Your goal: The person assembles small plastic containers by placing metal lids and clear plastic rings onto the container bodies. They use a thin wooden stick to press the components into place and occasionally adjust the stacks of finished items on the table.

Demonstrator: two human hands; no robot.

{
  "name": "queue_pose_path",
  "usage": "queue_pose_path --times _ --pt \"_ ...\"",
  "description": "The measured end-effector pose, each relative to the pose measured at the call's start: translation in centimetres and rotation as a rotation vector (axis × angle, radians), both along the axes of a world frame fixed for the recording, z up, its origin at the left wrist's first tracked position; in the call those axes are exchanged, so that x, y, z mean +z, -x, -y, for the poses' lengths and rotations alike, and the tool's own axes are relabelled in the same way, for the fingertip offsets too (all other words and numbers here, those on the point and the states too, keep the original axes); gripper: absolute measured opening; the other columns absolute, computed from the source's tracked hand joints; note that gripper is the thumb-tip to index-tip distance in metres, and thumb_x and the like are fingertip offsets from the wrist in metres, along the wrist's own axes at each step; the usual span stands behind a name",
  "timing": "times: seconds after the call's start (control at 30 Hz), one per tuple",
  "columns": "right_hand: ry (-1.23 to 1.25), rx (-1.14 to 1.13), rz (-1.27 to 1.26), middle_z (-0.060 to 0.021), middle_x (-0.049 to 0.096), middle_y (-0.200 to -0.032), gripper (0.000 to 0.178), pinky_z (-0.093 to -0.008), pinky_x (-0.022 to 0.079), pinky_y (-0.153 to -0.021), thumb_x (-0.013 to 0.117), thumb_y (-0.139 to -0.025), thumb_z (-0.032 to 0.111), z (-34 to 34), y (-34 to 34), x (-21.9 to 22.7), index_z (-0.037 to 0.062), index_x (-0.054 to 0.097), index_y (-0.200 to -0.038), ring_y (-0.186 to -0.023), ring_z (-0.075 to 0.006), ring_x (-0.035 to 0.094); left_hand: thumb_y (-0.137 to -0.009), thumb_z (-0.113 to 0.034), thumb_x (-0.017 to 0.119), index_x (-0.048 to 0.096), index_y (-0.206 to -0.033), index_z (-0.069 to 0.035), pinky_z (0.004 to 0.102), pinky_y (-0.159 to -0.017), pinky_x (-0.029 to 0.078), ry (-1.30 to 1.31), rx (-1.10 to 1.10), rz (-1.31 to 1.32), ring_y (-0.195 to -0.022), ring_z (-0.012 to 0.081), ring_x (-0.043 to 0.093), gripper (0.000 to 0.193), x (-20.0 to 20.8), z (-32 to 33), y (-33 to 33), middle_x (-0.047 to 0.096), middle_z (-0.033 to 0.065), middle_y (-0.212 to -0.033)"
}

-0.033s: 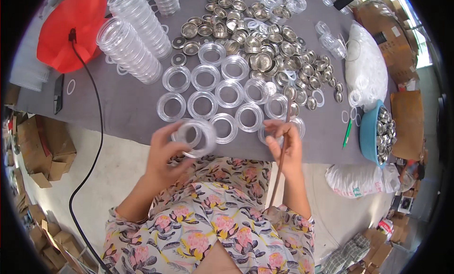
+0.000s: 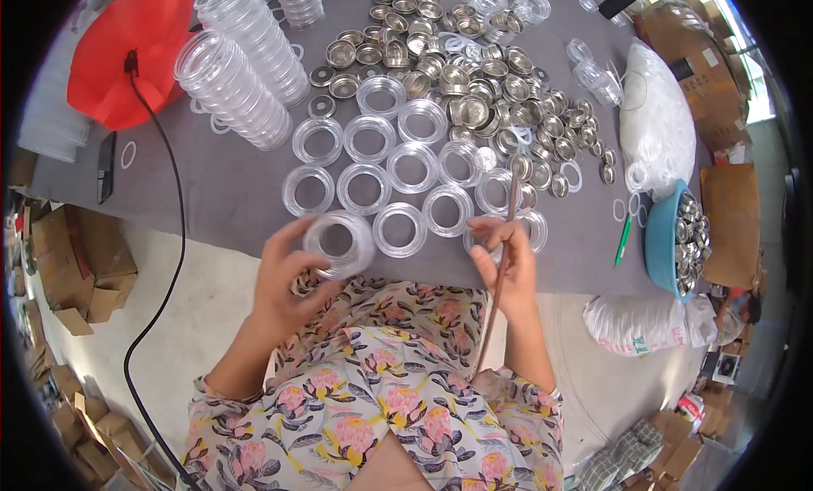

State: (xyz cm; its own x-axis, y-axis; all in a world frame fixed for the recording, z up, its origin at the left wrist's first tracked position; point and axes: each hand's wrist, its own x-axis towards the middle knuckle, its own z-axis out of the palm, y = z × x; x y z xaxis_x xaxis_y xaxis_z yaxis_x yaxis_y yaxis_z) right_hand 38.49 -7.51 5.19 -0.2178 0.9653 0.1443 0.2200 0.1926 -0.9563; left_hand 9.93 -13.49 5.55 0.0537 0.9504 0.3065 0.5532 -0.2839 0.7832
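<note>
Dotting grey table [image 2: 229, 186]: clear rings [image 2: 392, 168], metal cups [image 2: 472, 111]; carton [image 2: 63, 258] on floor [image 2: 212, 288].

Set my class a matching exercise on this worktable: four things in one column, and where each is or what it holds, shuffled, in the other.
Things
1. Brown stick
2. Green pen
3. Blue tub
4. Tall clear plastic stacks

Places and states
A. Filled with small silver metal cups
B. On the left part of the grey table
C. Held in the person's right hand
D. Lying just left of the tub

Pairs: 1-C, 2-D, 3-A, 4-B
</note>
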Motion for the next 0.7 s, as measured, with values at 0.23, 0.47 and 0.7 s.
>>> queue_pose_path --times 0.23,0.47,0.7 --pt "-0.157 0.024 0.178 -0.0154 0.060 -0.100 0.027 -0.0341 0.046 -0.078 0.069 -0.073 0.005 0.2 2.2 -0.1 0.0053 0.043 -0.079 -0.092 -0.0257 0.059 -0.062 -0.008 0.073 0.057 -0.083 -0.008 0.0421 -0.089 0.037 0.050 0.020 -0.235 -0.107 0.0358 0.047 0.027 -1.0 0.1 0.4 0.048 0.0184 -0.123" --pt "-0.160 -0.033 0.160 -0.0159 0.061 -0.099 0.027 -0.0350 0.046 -0.078 0.069 -0.071 0.004 0.7 1.5 -0.4 0.0050 0.043 -0.078 -0.089 -0.0278 0.060 -0.063 -0.010 0.074 0.057 -0.083 -0.008 0.0431 -0.089 0.036 0.035 0.015 -0.197 -0.108 0.0354 0.047 0.027 -1.5 -0.6 -0.1 0.047 0.0197 -0.123" --pt "-0.198 -0.064 0.209 -0.0175 0.061 -0.098 0.025 -0.0352 0.048 -0.077 0.068 -0.072 0.003 1.0 1.4 -0.7 0.0043 0.043 -0.078 -0.087 -0.0282 0.061 -0.065 -0.005 0.071 0.055 -0.085 -0.007 0.0413 -0.094 0.035 -0.020 0.135 0.094 -0.114 0.0334 0.044 0.025 -2.9 -0.2 0.5 0.043 0.0211 -0.127"
